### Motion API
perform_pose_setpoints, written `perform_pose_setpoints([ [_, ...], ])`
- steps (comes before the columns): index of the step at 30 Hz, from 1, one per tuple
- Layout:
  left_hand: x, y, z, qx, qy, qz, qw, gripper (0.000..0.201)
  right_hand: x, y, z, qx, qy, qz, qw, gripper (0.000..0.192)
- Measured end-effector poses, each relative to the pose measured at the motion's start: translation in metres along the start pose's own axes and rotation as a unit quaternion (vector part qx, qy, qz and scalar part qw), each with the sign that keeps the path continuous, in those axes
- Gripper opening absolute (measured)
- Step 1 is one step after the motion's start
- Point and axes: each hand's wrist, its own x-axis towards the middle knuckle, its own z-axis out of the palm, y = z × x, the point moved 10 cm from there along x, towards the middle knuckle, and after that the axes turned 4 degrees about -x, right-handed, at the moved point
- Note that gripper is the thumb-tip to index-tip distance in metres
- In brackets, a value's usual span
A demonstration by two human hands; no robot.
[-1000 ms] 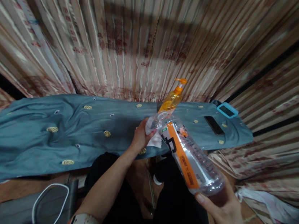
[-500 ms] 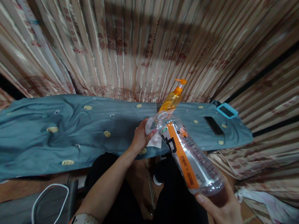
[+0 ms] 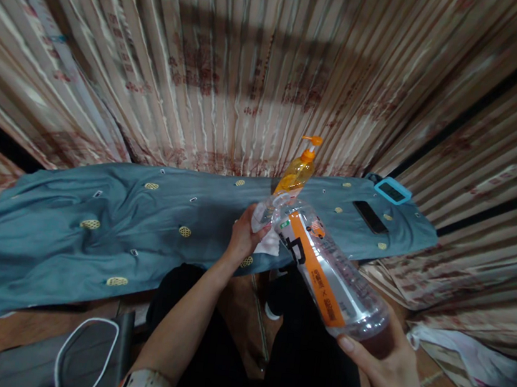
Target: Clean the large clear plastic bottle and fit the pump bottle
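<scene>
Little could be read outright. The clear bottle (image 3: 360, 287) bore a label (image 3: 312, 269) whose orange band carried two short groups of small dark characters, apparently Chinese, with an "×" between them; the groups were too small to make out. A large black character or logo stood higher on that label, tilted with the bottle, near a tiny green mark. Columns of reddish characters ran down the curtain (image 3: 258, 74), too blurred to read. Any figures on the blue-framed display (image 3: 393, 190) were illegible.
</scene>
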Motion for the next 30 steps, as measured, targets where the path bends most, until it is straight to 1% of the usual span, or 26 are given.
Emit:
perform_pose_setpoints([
  [6,0.0,0.0,0.002,0.015,-0.004,0.006,1.0,0.05,0.0,0.001,0.002,0.033,-0.003,0.001,0.999,0.062],
  [12,0.0,0.002,0.003,0.03,-0.008,0.017,0.999,0.052,-0.001,0.001,0.002,0.023,-0.002,0.012,1.0,0.06],
  [16,0.0,-0.001,0.003,0.034,-0.005,0.013,0.999,0.055,-0.001,-0.003,0.002,0.035,-0.003,-0.001,0.999,0.059],
  [20,0.0,-0.003,0.004,0.037,-0.009,0.012,0.999,0.058,0.0,-0.002,0.003,0.044,0.002,-0.004,0.999,0.058],
  [24,0.0,-0.003,0.004,0.035,-0.011,0.013,0.999,0.058,0.0,-0.001,0.002,0.032,0.005,0.012,0.999,0.061],
  [30,-0.001,0.001,0.004,0.033,-0.014,0.027,0.999,0.057,-0.004,-0.012,0.006,0.013,-0.01,0.05,0.999,0.058],
])
